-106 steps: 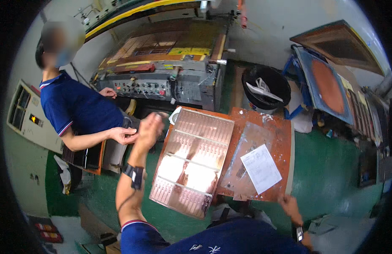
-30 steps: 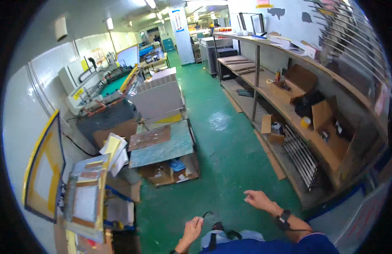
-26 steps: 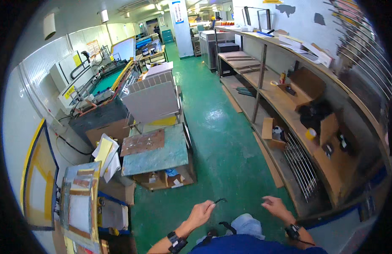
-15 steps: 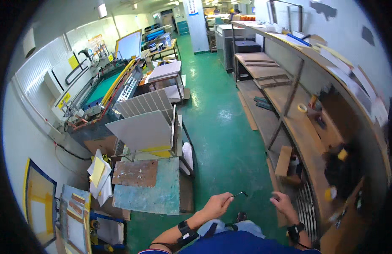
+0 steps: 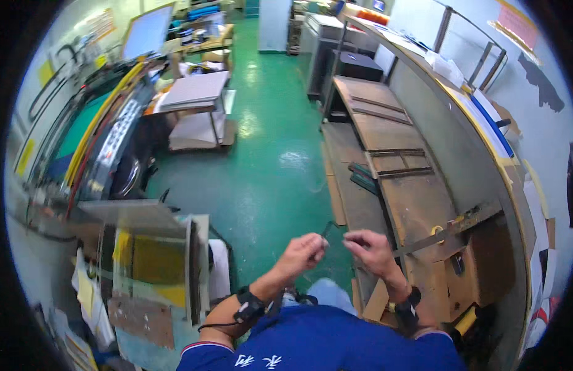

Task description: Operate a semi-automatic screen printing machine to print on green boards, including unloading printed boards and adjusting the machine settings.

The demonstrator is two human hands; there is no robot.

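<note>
Held in my left hand point(image 5: 303, 252), with the fingertips pinched together, is a thin rod with a dark bent end point(image 5: 330, 226). The rod points up and away from me, and its exact kind is too blurred to tell. Close to its right side, my right hand point(image 5: 371, 252) is raised with the thumb and fingers a little apart. I see nothing between them. Both hands are above the green floor, in front of my body. A dark band with a small device point(image 5: 248, 305) is on my left wrist, and another band point(image 5: 409, 309) on the right.
Wooden shelving point(image 5: 416, 204) runs along the right, with a cardboard box point(image 5: 462, 278) on it. A rack with a grey board point(image 5: 132, 212) stands at near left. Beyond it are a stack of sheets point(image 5: 193, 89) and a machine with a green bed point(image 5: 85, 130). Green floor point(image 5: 268, 161) lies between.
My view has shifted forward along the aisle, and the near rack has slid toward the lower left. Both hands have come up and closer together. The rod stays in my left hand.
</note>
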